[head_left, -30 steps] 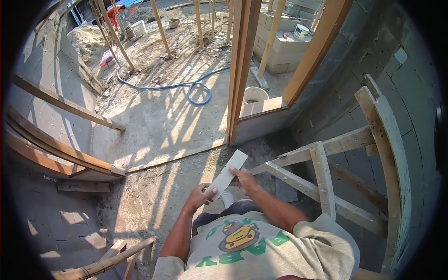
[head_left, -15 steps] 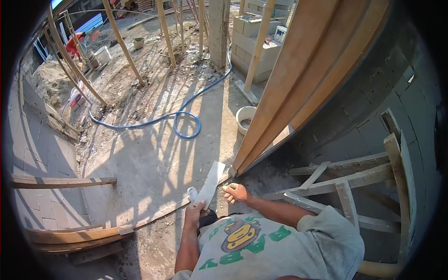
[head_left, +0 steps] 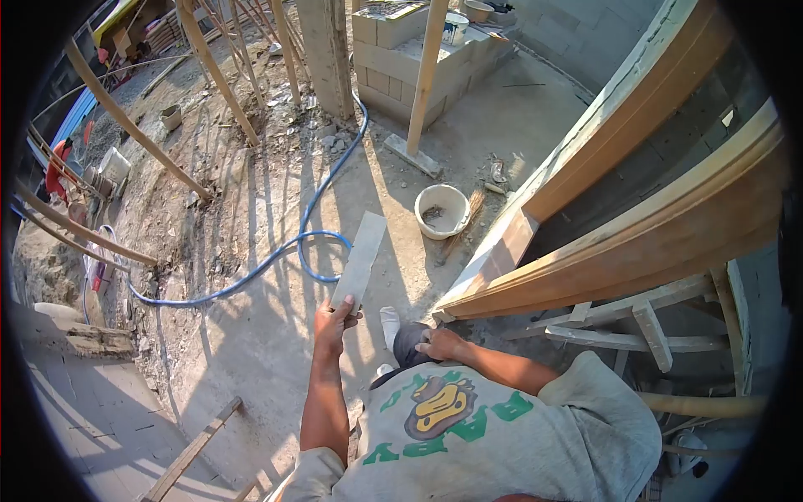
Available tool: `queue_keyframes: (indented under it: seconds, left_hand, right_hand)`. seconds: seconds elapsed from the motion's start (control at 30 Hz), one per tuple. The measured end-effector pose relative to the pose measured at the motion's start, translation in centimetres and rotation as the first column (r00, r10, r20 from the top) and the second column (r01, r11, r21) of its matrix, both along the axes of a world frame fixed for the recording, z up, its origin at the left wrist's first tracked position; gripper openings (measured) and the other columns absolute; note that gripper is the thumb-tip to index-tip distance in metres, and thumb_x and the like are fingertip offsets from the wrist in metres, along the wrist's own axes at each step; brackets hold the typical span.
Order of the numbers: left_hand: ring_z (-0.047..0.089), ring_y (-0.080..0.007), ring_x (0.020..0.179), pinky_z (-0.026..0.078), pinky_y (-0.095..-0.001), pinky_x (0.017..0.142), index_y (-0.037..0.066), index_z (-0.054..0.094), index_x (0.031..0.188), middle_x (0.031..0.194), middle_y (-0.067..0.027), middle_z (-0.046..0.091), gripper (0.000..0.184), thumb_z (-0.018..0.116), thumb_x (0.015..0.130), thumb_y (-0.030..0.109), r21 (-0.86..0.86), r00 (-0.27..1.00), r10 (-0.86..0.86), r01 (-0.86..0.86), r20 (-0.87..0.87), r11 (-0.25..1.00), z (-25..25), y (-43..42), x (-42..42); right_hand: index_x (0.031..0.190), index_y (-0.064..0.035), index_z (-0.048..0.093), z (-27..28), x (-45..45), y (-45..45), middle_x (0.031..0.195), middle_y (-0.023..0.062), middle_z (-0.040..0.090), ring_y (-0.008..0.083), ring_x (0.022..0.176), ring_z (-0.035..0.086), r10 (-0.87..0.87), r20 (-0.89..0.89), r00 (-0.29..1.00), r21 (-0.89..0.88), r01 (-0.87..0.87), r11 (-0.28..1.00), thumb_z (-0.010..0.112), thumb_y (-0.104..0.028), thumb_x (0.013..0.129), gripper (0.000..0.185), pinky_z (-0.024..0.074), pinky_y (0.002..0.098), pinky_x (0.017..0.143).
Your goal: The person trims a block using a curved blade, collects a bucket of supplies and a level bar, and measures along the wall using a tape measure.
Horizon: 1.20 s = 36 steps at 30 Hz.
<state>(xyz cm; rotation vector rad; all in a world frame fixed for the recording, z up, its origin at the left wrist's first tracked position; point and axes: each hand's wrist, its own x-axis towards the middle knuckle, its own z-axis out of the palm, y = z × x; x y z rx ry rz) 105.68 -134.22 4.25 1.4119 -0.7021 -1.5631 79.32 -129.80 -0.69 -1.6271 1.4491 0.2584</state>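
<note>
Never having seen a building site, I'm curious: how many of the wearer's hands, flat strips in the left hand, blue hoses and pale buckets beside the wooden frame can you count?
Hands: 2 (left hand, right hand)
Flat strip: 1
Blue hose: 1
Pale bucket: 1
Total: 5

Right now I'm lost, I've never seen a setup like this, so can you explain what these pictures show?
Happily. There's no machine here, just a person working bare-handed. Every picture comes from one camera worn on that person's head, looking forward and down. The left hand holds a flat, pale strip. The right hand is down by the dark trousers, and I can't see anything in it. Out on the ground, a blue hose lies with a loop in it, and a white bucket stands to its right.
</note>
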Motion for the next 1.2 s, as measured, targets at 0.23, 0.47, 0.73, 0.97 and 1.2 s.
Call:
queue_keyframes:
  seconds: [0.23, 0.47, 0.73, 0.97, 1.2]
  left_hand:
    - [0.064, -0.0173, 0.063, 0.05, -0.028, 0.056, 0.0, 0.058, 0.107, 0.086, -0.0088, 0.065, 0.038, 0.068, 0.083, 0.028, 0.23, 0.984, -0.177, 0.165, 0.031, 0.959, -5.7, -9.3, -0.3]
    - [0.064, -0.016, 0.065, 0.047, -0.0245, 0.053, 0.005, 0.057, 0.105, 0.083, -0.0065, 0.065, 0.034, 0.067, 0.083, 0.029, 0.246, 0.98, -0.113, 0.069, 0.167, 0.967, -5.6, -24.6, 6.9]
    - [0.064, -0.0172, 0.066, 0.052, -0.0289, 0.061, 0.0, 0.057, 0.11, 0.087, -0.0106, 0.064, 0.041, 0.068, 0.083, 0.028, 0.18, 0.853, -0.473, 0.441, 0.222, 0.879, -4.9, -45.0, -0.3]
    - [0.063, -0.0155, 0.069, 0.048, -0.0263, 0.062, 0.002, 0.06, 0.105, 0.088, -0.0072, 0.064, 0.041, 0.068, 0.081, 0.035, 0.166, 0.576, -0.778, 0.766, 0.251, 0.62, -2.8, -63.0, -10.0]
    - [0.059, -0.0117, 0.068, 0.046, -0.026, 0.063, 0.004, 0.061, 0.1, 0.081, -0.0032, 0.062, 0.039, 0.065, 0.083, 0.039, 0.083, 0.378, -0.857, 0.899, 0.35, 0.43, 1.8, -76.9, -19.5]
  right_hand:
    - [0.111, -0.0033, 0.06, -7.7, 2.1, -14.3, 0.11, 0.0221, 0.061, 0.0361, 0.105, 0.057, -0.12, -0.026, 0.992, -0.028, 0.12, 0.992, 0.058, -0.044, 0.083, 0.049, 0.0437, 0.0412, 0.09]
    - [0.109, -0.0047, 0.062, -3.7, 0.9, -26.2, 0.114, 0.0193, 0.061, 0.0335, 0.108, 0.058, -0.023, -0.138, 0.99, 0.135, 0.042, 0.99, 0.058, -0.047, 0.081, 0.052, 0.046, 0.0436, 0.088]
    - [0.098, 0.0009, 0.067, -11.2, -1.8, -34.7, 0.106, 0.0204, 0.064, 0.0341, 0.099, 0.062, -0.214, -0.084, 0.973, 0.264, 0.229, 0.937, 0.061, -0.042, 0.073, 0.05, 0.0481, 0.0409, 0.085]
    - [0.093, -0.0032, 0.068, -4.3, -4.3, -47.8, 0.091, 0.0161, 0.068, 0.0309, 0.086, 0.064, -0.68, 0.178, 0.711, 0.035, 0.686, 0.727, 0.062, -0.036, 0.076, 0.038, 0.0484, 0.0394, 0.077]
    - [0.087, -0.0058, 0.067, -0.4, -6.9, -54.1, 0.079, 0.0079, 0.066, 0.0181, 0.072, 0.06, -0.759, 0.457, 0.464, 0.161, 0.795, 0.584, 0.064, -0.033, 0.078, 0.029, 0.0452, 0.0337, 0.065]
